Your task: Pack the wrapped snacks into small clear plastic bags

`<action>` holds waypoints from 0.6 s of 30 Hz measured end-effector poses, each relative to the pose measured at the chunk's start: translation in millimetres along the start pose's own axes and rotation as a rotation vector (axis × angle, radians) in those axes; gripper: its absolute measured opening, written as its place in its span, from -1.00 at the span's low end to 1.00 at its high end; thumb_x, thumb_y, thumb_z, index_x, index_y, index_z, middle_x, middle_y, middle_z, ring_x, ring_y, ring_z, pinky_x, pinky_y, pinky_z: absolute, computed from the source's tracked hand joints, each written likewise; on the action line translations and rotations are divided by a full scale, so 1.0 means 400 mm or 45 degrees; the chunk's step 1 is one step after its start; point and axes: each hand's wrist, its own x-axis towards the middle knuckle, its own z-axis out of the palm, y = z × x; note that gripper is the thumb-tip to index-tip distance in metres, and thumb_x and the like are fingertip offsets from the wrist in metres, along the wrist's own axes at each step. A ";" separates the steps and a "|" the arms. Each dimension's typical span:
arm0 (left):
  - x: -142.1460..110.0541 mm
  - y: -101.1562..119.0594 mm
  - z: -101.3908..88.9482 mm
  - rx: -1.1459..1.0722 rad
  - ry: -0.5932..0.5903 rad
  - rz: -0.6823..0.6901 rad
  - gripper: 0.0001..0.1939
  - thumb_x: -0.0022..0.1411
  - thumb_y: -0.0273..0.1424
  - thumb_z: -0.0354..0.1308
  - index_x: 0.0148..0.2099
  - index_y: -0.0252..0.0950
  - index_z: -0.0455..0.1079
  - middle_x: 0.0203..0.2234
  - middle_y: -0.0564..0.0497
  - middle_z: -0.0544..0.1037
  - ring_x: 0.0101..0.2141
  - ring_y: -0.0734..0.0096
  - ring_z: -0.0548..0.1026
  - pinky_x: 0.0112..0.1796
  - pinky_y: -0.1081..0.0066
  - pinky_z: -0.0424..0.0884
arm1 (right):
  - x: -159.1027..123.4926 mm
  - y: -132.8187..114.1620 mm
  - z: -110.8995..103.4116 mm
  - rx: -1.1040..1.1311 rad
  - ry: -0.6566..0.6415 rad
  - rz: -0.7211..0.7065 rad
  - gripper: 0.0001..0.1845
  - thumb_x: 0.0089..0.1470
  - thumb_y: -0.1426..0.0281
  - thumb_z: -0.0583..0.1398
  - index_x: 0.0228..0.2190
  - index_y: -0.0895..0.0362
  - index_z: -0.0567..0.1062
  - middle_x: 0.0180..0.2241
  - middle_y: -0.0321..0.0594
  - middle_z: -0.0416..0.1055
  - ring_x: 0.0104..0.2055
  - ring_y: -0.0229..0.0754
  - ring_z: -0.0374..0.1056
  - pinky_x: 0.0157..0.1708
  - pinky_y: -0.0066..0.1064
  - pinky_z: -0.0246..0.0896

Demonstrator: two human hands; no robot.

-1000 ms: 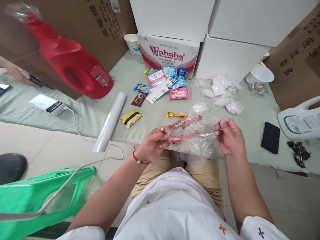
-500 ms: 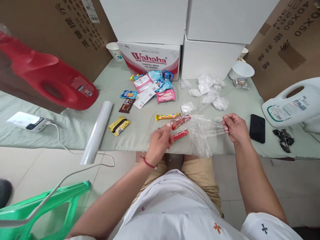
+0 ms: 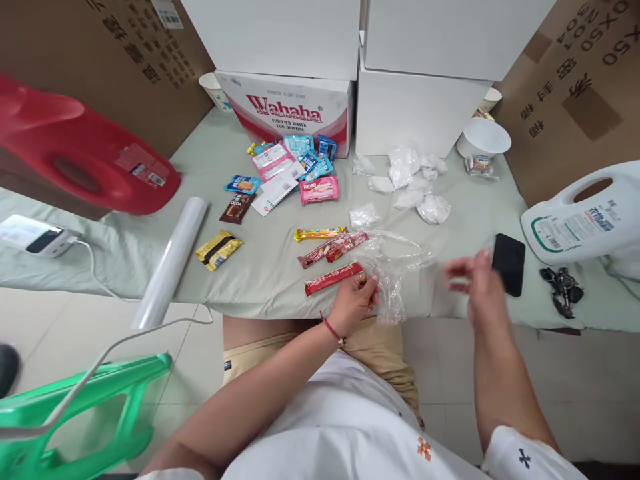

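Observation:
My left hand is closed in a pinch on the left edge of a clear plastic bag, which lies crumpled at the table's front. Just beyond its knuckles is a red wrapped snack bar. My right hand, blurred, hovers right of the bag with fingers apart and nothing visible in them. Behind the left hand lie a yellow wrapped bar and two dark red wrapped bars, partly overlapping.
Snack packets and crumpled clear plastic lie toward the boxes. A plastic roll overhangs the front edge. A black phone, keys and a white jug sit at right; a red jug stands left.
My right hand has let go of the bag and moved slightly right and down. My left hand has moved right from the red bars to the bag's edge. The bag has sunk onto the table.

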 end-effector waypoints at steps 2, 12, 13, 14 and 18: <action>-0.003 -0.013 0.017 0.043 -0.006 0.034 -0.51 0.14 0.07 0.25 -0.44 -0.27 0.35 -0.69 0.14 0.37 -0.70 0.61 0.17 -0.62 0.49 0.04 | -0.066 -0.003 0.055 0.032 -0.187 0.229 -0.21 0.09 -0.35 0.05 -0.41 0.11 0.57 -0.32 -0.02 0.53 -0.29 -0.05 0.42 -0.45 -0.26 0.42; -0.026 -0.004 -0.139 0.267 0.213 0.018 -0.54 0.14 0.02 0.22 -0.53 -0.23 0.25 -0.75 0.15 0.31 -0.69 0.57 0.14 -0.60 0.50 0.02 | 0.036 0.015 -0.024 -0.003 -0.236 0.290 -0.44 -0.23 -0.12 0.46 -0.47 0.07 0.50 -0.46 -0.23 0.44 -0.43 -0.21 0.35 -0.55 -0.45 0.35; -0.036 -0.007 -0.158 0.307 0.223 -0.019 -0.52 0.15 0.03 0.21 -0.54 -0.23 0.24 -0.75 0.15 0.29 -0.69 0.57 0.12 -0.60 0.49 0.02 | 0.050 0.024 -0.060 -0.038 -0.238 0.312 -0.42 -0.25 -0.12 0.47 -0.46 0.09 0.51 -0.45 -0.22 0.44 -0.43 -0.22 0.35 -0.55 -0.46 0.35; -0.047 -0.012 -0.172 0.352 0.249 -0.036 -0.51 0.16 0.04 0.20 -0.55 -0.23 0.24 -0.75 0.15 0.28 -0.69 0.56 0.12 -0.60 0.49 0.02 | 0.059 0.033 -0.093 -0.066 -0.236 0.334 -0.41 -0.27 -0.12 0.48 -0.46 0.10 0.52 -0.44 -0.22 0.44 -0.42 -0.23 0.36 -0.54 -0.47 0.35; -0.110 -0.005 -0.166 0.553 0.657 0.205 -0.71 0.21 -0.12 0.23 -0.33 -0.24 0.39 -0.61 0.14 0.35 -0.59 0.46 0.26 -0.52 0.46 0.18 | 0.065 0.058 -0.171 -0.139 -0.274 0.406 -0.41 -0.27 -0.11 0.50 -0.44 0.11 0.55 -0.43 -0.22 0.43 -0.40 -0.24 0.36 -0.52 -0.49 0.36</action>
